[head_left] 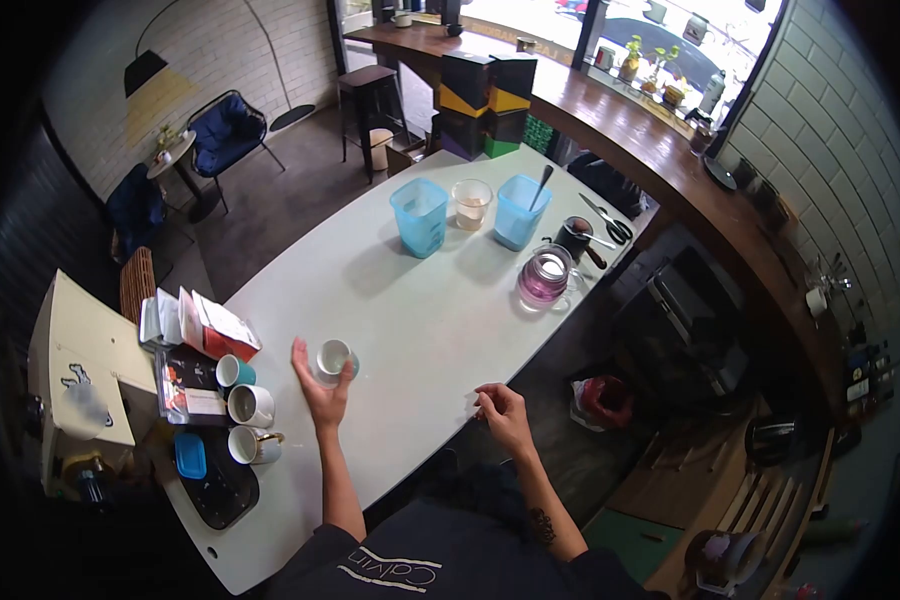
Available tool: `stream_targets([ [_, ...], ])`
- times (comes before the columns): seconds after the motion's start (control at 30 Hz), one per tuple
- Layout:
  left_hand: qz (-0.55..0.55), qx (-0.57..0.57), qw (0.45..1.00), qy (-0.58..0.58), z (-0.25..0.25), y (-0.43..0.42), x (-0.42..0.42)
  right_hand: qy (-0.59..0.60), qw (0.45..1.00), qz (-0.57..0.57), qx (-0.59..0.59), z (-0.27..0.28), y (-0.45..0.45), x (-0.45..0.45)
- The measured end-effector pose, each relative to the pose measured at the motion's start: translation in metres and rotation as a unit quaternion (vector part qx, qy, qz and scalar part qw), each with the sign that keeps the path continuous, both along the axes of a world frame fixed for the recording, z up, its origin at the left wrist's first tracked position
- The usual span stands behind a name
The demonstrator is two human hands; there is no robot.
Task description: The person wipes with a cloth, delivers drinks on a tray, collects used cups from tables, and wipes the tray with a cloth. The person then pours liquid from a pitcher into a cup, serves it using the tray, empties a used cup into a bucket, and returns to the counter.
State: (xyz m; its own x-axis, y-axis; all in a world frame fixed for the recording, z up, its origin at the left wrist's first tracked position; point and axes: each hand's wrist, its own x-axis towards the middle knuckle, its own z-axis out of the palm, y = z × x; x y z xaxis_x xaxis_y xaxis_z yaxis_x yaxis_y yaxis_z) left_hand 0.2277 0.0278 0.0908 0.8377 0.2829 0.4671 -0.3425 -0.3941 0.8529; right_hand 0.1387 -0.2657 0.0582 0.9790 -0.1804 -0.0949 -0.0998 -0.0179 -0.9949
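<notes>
Left fingers (301,357) around one small cup (334,357), three mugs (251,407) nearby.

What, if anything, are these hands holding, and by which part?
The left hand spans a small, round, clear cup, thumb overlapping its near side; whether it grips cannot be told. The right hand has curled fingers; anything pinched there is unclear.
</notes>
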Motion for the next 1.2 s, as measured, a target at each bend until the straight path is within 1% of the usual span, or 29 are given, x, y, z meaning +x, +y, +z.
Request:
stream_targets([
  [0.03, -0.010, 0.002, 1.000, -0.001, 0.011, -0.001, 0.002, -0.004, 1.000, -0.012, 0.007, 0.000, -0.004, -0.002],
  [0.1, 0.012, -0.091, 0.996, -0.010, 0.031, -0.006, 0.006, -0.001, 0.999, -0.037, 0.027, 0.004, -0.015, -0.008],
  [0.17, -0.017, -0.129, 0.990, -0.061, 0.056, -0.029, 0.008, 0.003, 0.997, -0.068, 0.048, 0.008, -0.029, -0.015],
  [0.23, -0.087, -0.158, 0.981, -0.067, 0.066, -0.059, 0.015, 0.012, 0.992, -0.107, 0.060, 0.009, -0.047, -0.027],
  [0.27, -0.158, -0.166, 0.969, -0.088, 0.064, -0.078, 0.018, -0.002, 0.987, -0.133, 0.088, 0.004, -0.057, -0.033],
  [0.3, -0.228, -0.176, 0.951, -0.108, 0.061, -0.100, 0.021, -0.003, 0.983, -0.159, 0.089, 0.001, -0.069, -0.041],
  [0.33, -0.251, -0.188, 0.948, -0.054, 0.059, -0.127, 0.019, -0.012, 0.978, -0.186, 0.088, 0.000, -0.082, -0.049],
  [0.37, -0.299, -0.180, 0.937, -0.021, 0.058, -0.154, 0.017, -0.021, 0.973, -0.213, 0.086, -0.001, -0.095, -0.059],
  [0.43, -0.427, -0.168, 0.887, 0.051, 0.054, -0.213, 0.007, -0.014, 0.957, -0.280, 0.079, -0.002, -0.122, -0.081],
  [0.5, -0.524, -0.147, 0.818, 0.185, 0.035, -0.266, -0.005, -0.023, 0.935, -0.349, 0.053, -0.010, -0.156, -0.103],
  [0.53, -0.575, -0.109, 0.787, 0.197, 0.029, -0.292, -0.013, -0.026, 0.921, -0.383, 0.065, -0.015, -0.172, -0.113],
  [0.57, -0.601, -0.096, 0.753, 0.249, 0.019, -0.314, -0.023, -0.018, 0.908, -0.413, 0.064, -0.019, -0.191, -0.122],
  [0.63, -0.654, -0.072, 0.687, 0.307, -0.007, -0.356, -0.035, -0.019, 0.881, -0.464, 0.093, -0.031, -0.228, -0.139],
  [0.7, -0.669, -0.053, 0.641, 0.372, -0.025, -0.394, -0.048, -0.012, 0.867, -0.487, 0.103, -0.043, -0.273, -0.152],
  [0.77, -0.694, -0.045, 0.612, 0.377, -0.039, -0.431, -0.060, -0.003, 0.857, -0.502, 0.113, -0.053, -0.320, -0.155],
  [0.8, -0.691, -0.038, 0.604, 0.395, -0.044, -0.450, -0.065, 0.009, 0.856, -0.500, 0.134, -0.056, -0.345, -0.155],
  [0.9, -0.693, -0.017, 0.581, 0.426, -0.036, -0.497, -0.080, 0.038, 0.849, -0.491, 0.193, -0.085, -0.412, -0.148],
  [0.97, -0.702, -0.019, 0.571, 0.425, -0.035, -0.523, -0.084, 0.049, 0.849, -0.476, 0.224, -0.095, -0.464, -0.134],
  [1.0, -0.698, -0.015, 0.572, 0.430, -0.035, -0.533, -0.085, 0.042, 0.833, -0.489, 0.256, -0.098, -0.485, -0.125],
  [1.07, -0.684, -0.015, 0.585, 0.435, -0.036, -0.548, -0.084, 0.025, 0.803, -0.500, 0.325, -0.124, -0.527, -0.110],
  [1.1, -0.674, -0.020, 0.593, 0.441, -0.037, -0.553, -0.082, 0.027, 0.809, -0.487, 0.328, -0.135, -0.545, -0.103],
  [1.17, -0.651, -0.029, 0.617, 0.441, -0.041, -0.561, -0.077, -0.007, 0.745, -0.542, 0.389, -0.153, -0.576, -0.084],
  [1.2, -0.637, -0.038, 0.627, 0.446, -0.046, -0.561, -0.074, -0.017, 0.738, -0.551, 0.389, -0.168, -0.590, -0.078],
])
